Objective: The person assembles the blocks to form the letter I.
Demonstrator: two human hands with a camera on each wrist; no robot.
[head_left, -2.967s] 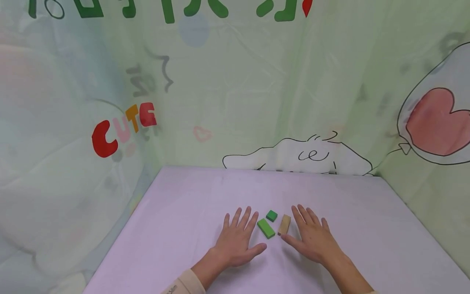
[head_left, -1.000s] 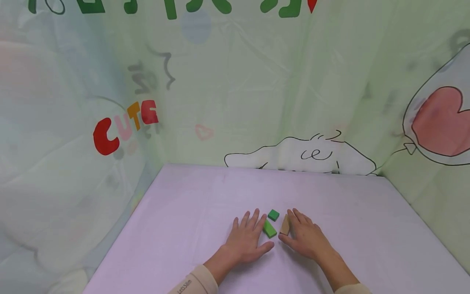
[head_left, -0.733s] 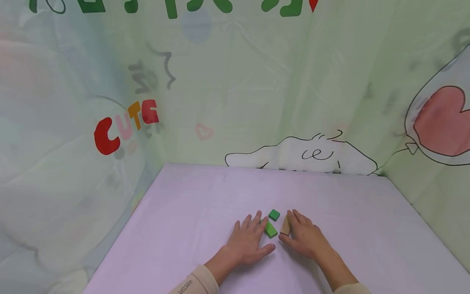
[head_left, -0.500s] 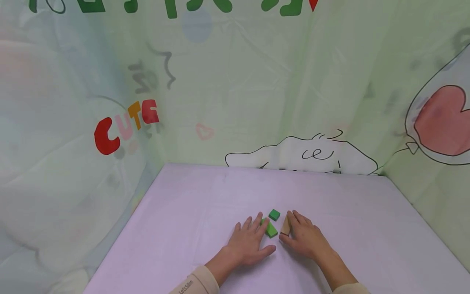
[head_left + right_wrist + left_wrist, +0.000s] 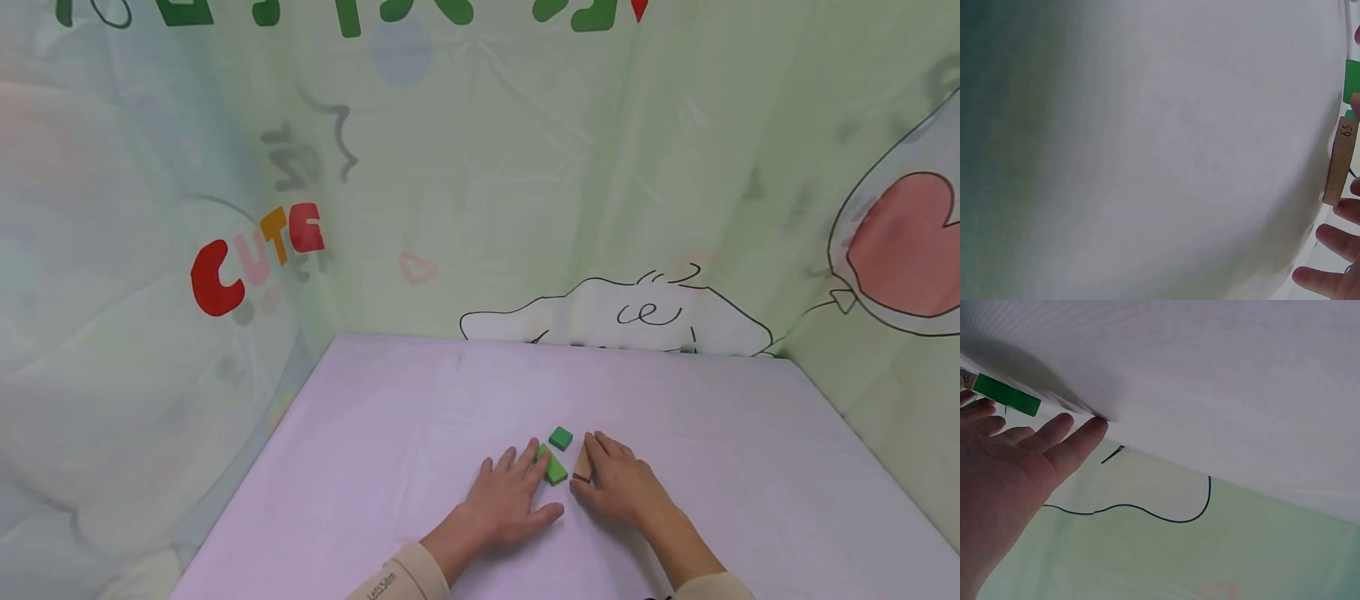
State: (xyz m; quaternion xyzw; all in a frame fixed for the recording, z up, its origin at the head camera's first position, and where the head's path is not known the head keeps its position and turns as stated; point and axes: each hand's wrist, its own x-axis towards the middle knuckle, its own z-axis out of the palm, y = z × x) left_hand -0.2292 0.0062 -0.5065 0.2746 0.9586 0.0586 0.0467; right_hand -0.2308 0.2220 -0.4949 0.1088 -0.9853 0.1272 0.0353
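Left hand (image 5: 510, 502): fingers spread and nearly straight, nothing gripped, index finger lying over part of a light green rectangular block. Right hand (image 5: 627, 490): fingers bent in, pinching a tan rectangular wooden block between thumb and fingers.

Reference for all places: the dark green cube-like block (image 5: 560, 437), resting on a smooth pale lilac tabletop (image 5: 420, 408).

Far left of the reference, a pale sheet-like left wall (image 5: 105, 400) hangs in soft folds and bears red, pink and orange "CUTE" lettering (image 5: 253, 273). Beyond the reference, a pale green back wall (image 5: 487, 183) meets the far table edge; it carries large green characters (image 5: 348, 17), cut by the upper frame edge, and a white outlined figure (image 5: 562, 315). Far right of the reference, a balloon drawing (image 5: 903, 250) with a pink-red heart covers much of the right wall (image 5: 885, 400).

On the tabletop, the light green rectangular block (image 5: 556, 472) lies just beside the reference, on its near left side, a small gap between; the index finger obscures part of it. The tan rectangular wooden block (image 5: 582, 465) lies near right of the reference, apart from it, partly concealed by the right hand. Its marked face shows in the right wrist view. Beige sleeves (image 5: 408, 575) enter from the near side of the reference.
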